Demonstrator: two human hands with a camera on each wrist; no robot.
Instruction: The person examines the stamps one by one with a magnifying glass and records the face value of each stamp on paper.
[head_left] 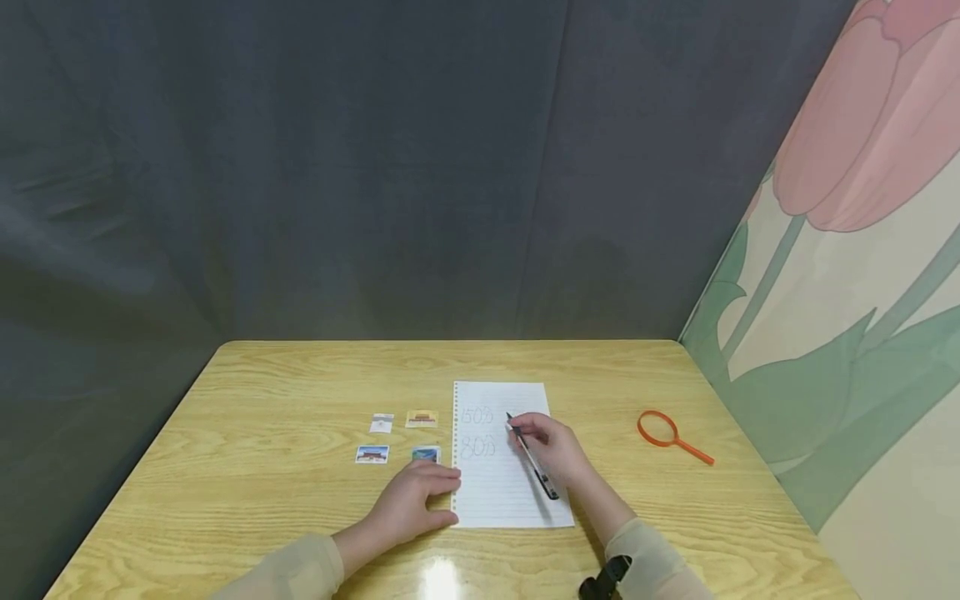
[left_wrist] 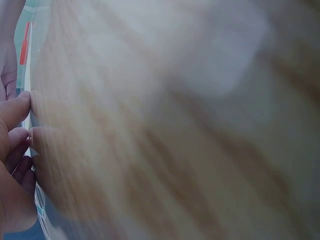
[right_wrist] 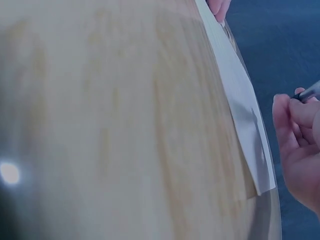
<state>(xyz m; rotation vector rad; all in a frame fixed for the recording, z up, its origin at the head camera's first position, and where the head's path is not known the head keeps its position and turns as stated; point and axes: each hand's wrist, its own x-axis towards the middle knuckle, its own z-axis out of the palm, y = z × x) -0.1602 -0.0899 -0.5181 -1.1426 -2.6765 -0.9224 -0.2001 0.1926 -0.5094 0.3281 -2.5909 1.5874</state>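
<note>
A lined, hole-punched paper sheet [head_left: 487,500] lies on the wooden table, with two rows of faint handwriting in its upper left. My right hand [head_left: 553,450] is over the sheet's right side and pinches a pen [head_left: 534,467] with a clear barrel and black ends. In the right wrist view that hand [right_wrist: 302,145] holds the pen [right_wrist: 312,92] at the frame's edge. My left hand [head_left: 412,500] rests at the sheet's lower left edge, fingers extended. Several small stamps lie left of the sheet, including a yellow stamp [head_left: 422,419] and a blue stamp [head_left: 426,454] just beyond the left fingers.
An orange-red magnifying glass [head_left: 677,440] lies on the right of the table [head_left: 262,500]. Farther left are a pale stamp [head_left: 381,423] and a stamp with a red building [head_left: 372,454]. A dark curtain [head_left: 375,167] hangs behind; a tulip-patterned panel [head_left: 862,350] borders the right.
</note>
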